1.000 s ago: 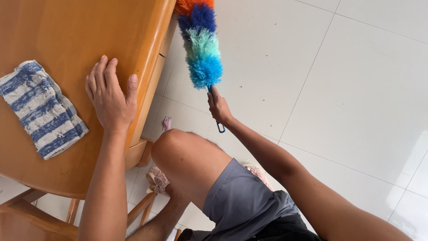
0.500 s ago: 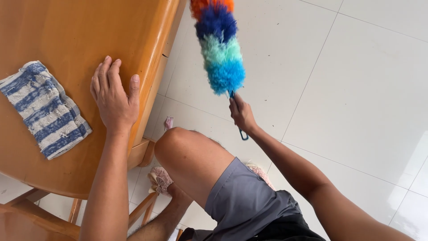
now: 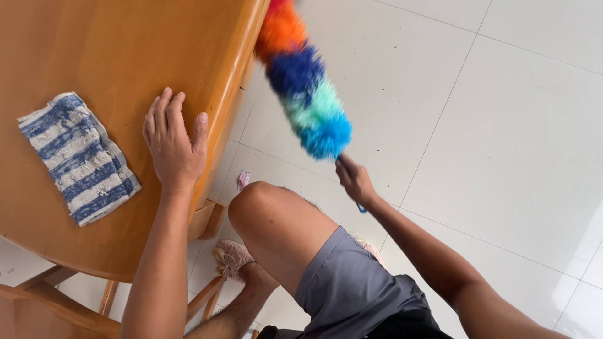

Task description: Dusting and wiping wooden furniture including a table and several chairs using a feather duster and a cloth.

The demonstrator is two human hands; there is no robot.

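The fingers [image 3: 347, 171] of the right hand [image 3: 355, 182] are wrapped shut around the thin blue handle of a feather duster [image 3: 301, 88], the grip low on the stem just under its fluffy head, apparently so the banded orange, dark blue, teal and light blue plume can swing out ahead of the arm. The plume slants up and to the left, its orange tip against the rounded edge of the wooden counter [image 3: 113, 50], and it looks blurred with motion. The left hand [image 3: 174, 144] lies flat and open on the counter top, fingers together, thumb hooked at the rim, holding nothing; the pose suggests it props the person's weight while leaning forward. Just beside that hand, apart from it, a blue and white striped cloth [image 3: 78, 157] lies folded on the counter. A bare knee [image 3: 264, 210] in grey shorts juts between the two arms, above a pink slipper [image 3: 231, 257] on the white tiled floor [image 3: 502, 125]. A small pinkish scrap [image 3: 243, 180] lies on the floor near the counter's edge.
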